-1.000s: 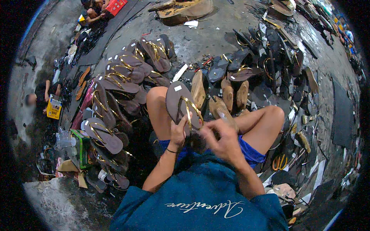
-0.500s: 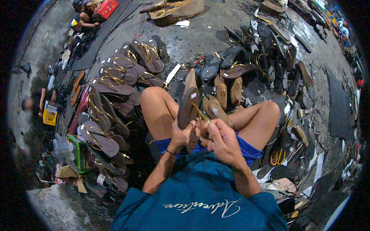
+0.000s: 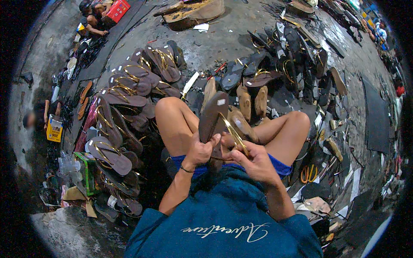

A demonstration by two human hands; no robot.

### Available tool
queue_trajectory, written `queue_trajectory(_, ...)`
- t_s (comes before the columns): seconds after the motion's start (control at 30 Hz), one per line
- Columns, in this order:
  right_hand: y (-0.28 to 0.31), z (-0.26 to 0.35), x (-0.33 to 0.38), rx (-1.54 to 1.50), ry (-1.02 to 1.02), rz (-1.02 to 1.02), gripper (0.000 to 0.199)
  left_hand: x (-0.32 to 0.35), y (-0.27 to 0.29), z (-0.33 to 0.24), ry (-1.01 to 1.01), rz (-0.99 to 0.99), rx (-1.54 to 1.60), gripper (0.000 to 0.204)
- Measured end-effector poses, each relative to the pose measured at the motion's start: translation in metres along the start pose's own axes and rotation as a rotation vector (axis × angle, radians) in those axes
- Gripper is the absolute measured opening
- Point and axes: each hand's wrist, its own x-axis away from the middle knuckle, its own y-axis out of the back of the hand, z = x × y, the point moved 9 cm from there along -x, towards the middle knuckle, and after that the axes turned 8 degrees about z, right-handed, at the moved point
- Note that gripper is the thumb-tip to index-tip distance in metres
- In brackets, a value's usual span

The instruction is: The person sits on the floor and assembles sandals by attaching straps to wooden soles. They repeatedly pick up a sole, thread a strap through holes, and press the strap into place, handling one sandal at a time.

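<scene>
I sit on the floor with my bare legs bent out to either side, a single brown flip-flop (image 3: 211, 118) raised between my knees. My left hand (image 3: 200, 150) is closed around the lower part of its sole, thumb across the edge, tilting it up on its side; a small white label shows near the top. My right hand (image 3: 254, 161), just beside the left, pinches a shiny gold strap (image 3: 234, 136) and holds it taut, slanting away from the sole.

The strap meets the sole at one place near the upper part. Its other end disappears among my right fingers, so I cannot tell whether it is fastened elsewhere. I would judge this piece partly made up: sole and strap are joined, but the strap does not lie over the footbed.

To my left, a heap of brown flip-flops (image 3: 129, 99) have gold straps arching over their soles and look strapped already. Ahead and to my right lie dark flip-flops (image 3: 232, 79), some with gold straps; many overlap, so how many lack straps is unclear. Nearer, beyond my hands, stand worn wooden foot shapes (image 3: 244, 103). Orange-gold loops (image 3: 309, 173) lie beyond my right knee.
</scene>
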Motion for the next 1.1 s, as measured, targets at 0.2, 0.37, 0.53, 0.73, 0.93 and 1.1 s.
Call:
queue_trajectory(0.2, 0.063, 0.035, 0.013, 0.604, -0.324, 0.001, 0.024, 0.01, 0.001, 0.018, 0.291, 0.169, 0.174, 0.022)
queue_trajectory(0.37, 0.072, 0.089, 0.015, 1.236, 0.245, -0.327, 0.02, 0.022, -0.015, 0.043, 0.314, 0.16, 0.347, 0.036)
queue_trajectory(0.53, 0.045, 0.055, 0.017, 0.876, 0.251, -0.309, 0.02, 0.059, -0.017, 0.046, 0.242, 0.107, -0.184, 0.045)
queue_trajectory(0.73, 0.025, 0.021, 0.011, 0.699, 0.258, -0.473, 0.02, 0.041, 0.014, 0.026, 0.175, -0.339, -0.041, 0.033)
queue_trajectory(0.93, 0.023, 0.009, 0.005, 0.752, 0.247, -0.414, 0.019, 0.015, 0.018, 0.005, 0.032, -0.392, 0.164, 0.028)
queue_trajectory(1.1, 0.024, 0.021, 0.004, 0.667, 0.224, -0.407, 0.016, 0.001, 0.005, -0.021, -0.027, -0.329, 0.39, 0.028)
